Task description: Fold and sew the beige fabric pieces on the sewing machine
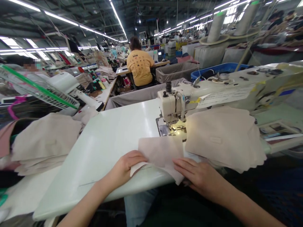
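Note:
A pale pink fabric piece (161, 149) lies on the sewing table (113, 142), its front part bent over the table's near edge. My left hand (131, 162) is closed on its left side, with a flap of cloth turned up by the fingers. At the right side my right hand (191, 171) grips the cloth, fingers pressed on top and the thumb mostly hidden beneath. Just beyond the fabric's far edge stands the sewing machine's head (171, 105), its needle area lit. The presser foot (176, 124) is apart from my hands.
To the right of the needle lies a stack of pale fabric pieces (222, 138). Another fabric stack (47, 138) sits at the left, near a fan with a green rim (40, 86). A person in a yellow shirt (140, 67) sits ahead, beyond a grey cloth-lined bin (132, 94).

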Tool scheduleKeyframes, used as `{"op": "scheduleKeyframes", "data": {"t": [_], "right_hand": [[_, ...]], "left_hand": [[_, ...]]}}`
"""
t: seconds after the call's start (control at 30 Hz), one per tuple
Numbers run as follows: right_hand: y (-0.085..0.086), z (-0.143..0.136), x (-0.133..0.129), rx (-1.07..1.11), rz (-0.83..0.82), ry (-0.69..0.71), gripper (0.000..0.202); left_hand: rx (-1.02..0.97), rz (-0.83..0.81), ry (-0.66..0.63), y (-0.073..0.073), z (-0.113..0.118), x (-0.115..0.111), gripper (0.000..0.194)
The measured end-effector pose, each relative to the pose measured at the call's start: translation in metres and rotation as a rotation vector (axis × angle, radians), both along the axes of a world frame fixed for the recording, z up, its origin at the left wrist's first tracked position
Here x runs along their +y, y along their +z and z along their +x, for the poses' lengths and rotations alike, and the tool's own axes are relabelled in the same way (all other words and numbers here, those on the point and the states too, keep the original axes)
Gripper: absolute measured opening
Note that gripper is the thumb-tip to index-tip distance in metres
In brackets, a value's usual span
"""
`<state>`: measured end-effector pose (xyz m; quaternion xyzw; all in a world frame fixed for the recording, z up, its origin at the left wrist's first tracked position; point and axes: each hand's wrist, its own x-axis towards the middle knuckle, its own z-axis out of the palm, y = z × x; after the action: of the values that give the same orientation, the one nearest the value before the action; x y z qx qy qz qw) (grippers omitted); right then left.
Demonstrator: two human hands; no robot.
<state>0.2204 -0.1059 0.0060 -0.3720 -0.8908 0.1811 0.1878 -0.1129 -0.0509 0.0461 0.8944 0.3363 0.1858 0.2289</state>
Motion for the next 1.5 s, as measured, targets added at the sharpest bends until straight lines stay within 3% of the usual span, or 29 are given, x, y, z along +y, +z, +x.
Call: {"op": "scheduleKeyframes", "data": {"t": [0.1, 0.2, 0.27, 0.33, 0.5, 0.67, 0.77, 0.83, 0.97, 1.17, 1.5], "right_hand": [[-0.003, -0.008, 0.010, 0.222, -0.091, -0.151, 0.038], [-0.002, -0.020, 0.023, 0.478, -0.289, -0.569, 0.028], [-0.003, -0.028, 0.029, 0.616, -0.349, -0.750, 0.032], [-0.006, -0.034, 0.030, 0.707, -0.366, -0.804, 0.034], [-0.008, -0.038, 0.028, 0.550, -0.358, -0.669, 0.019], [-0.001, -0.035, 0.033, 0.489, -0.349, -0.657, 0.025], [-0.003, -0.031, 0.034, 0.455, -0.357, -0.673, 0.027], [-0.006, -0.027, 0.034, 0.438, -0.358, -0.676, 0.027], [-0.009, -0.021, 0.032, 0.374, -0.322, -0.677, 0.028], [-0.007, -0.020, 0.032, 0.334, -0.280, -0.646, 0.030], [-0.012, -0.015, 0.034, 0.248, -0.277, -0.645, 0.029]], "left_hand": [[-0.048, -0.244, 0.161, 0.002, 0.003, 0.000, 0.029], [-0.082, -0.418, 0.518, -0.004, 0.011, 0.002, 0.039], [-0.094, -0.475, 0.678, -0.009, 0.017, 0.004, 0.044], [-0.089, -0.462, 0.730, -0.012, 0.023, 0.006, 0.045], [-0.054, -0.309, 0.739, -0.010, 0.031, 0.005, 0.041], [-0.065, -0.252, 0.799, -0.016, 0.035, -0.011, 0.037], [-0.157, -0.191, 0.883, -0.028, 0.035, -0.029, 0.061], [-0.209, -0.137, 0.838, -0.035, 0.034, -0.039, 0.069], [-0.214, -0.061, 0.599, -0.037, 0.032, -0.045, 0.037], [-0.156, -0.050, 0.715, -0.031, 0.039, -0.036, 0.024], [-0.144, -0.028, 0.732, -0.032, 0.042, -0.037, 0.022]]}}
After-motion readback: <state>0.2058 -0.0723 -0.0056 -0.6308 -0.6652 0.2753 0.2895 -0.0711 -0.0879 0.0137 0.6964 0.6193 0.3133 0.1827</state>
